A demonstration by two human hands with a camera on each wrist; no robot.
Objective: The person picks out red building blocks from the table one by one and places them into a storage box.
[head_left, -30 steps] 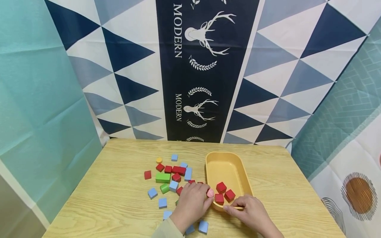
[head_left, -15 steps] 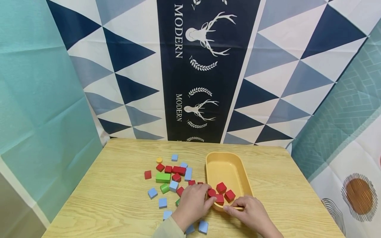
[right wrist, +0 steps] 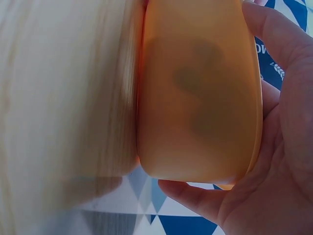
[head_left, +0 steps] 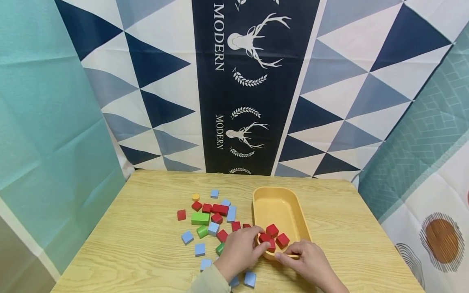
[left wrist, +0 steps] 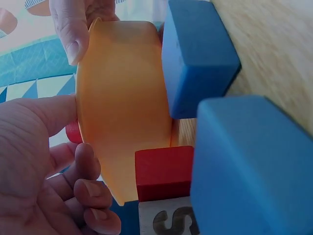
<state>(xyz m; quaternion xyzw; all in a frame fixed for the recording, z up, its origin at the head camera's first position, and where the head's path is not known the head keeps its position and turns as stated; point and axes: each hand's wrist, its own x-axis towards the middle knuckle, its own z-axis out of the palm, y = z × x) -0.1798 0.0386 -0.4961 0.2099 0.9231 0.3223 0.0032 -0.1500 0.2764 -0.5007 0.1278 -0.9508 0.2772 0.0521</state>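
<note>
My left hand (head_left: 239,247) is over the near left corner of the yellow plastic bin (head_left: 280,203). Between its thumb and fingers it pinches a red cylinder block (head_left: 264,237), partly covered by the fingers; only a bit of the red piece (left wrist: 73,132) shows past the rim in the left wrist view. Several red cubes (head_left: 282,240) lie at the bin's near end. My right hand (head_left: 309,260) grips the near right corner of the bin, thumb on the rim. From the right wrist, fingers curve round the wall of the bin (right wrist: 200,107), where dark shadows show through.
Left of the bin, loose blocks are scattered on the wooden table (head_left: 128,248): blue ones (head_left: 200,249), red ones (head_left: 216,218), a green block (head_left: 200,219), a green cylinder (head_left: 202,232) and a small yellow disc (head_left: 196,197). Patterned cloth (head_left: 165,81) hangs behind.
My left hand has moved slightly right, bringing the red cylinder from above the rim to inside the bin's corner, beside the cubes. The right hand keeps its grip on the bin.
</note>
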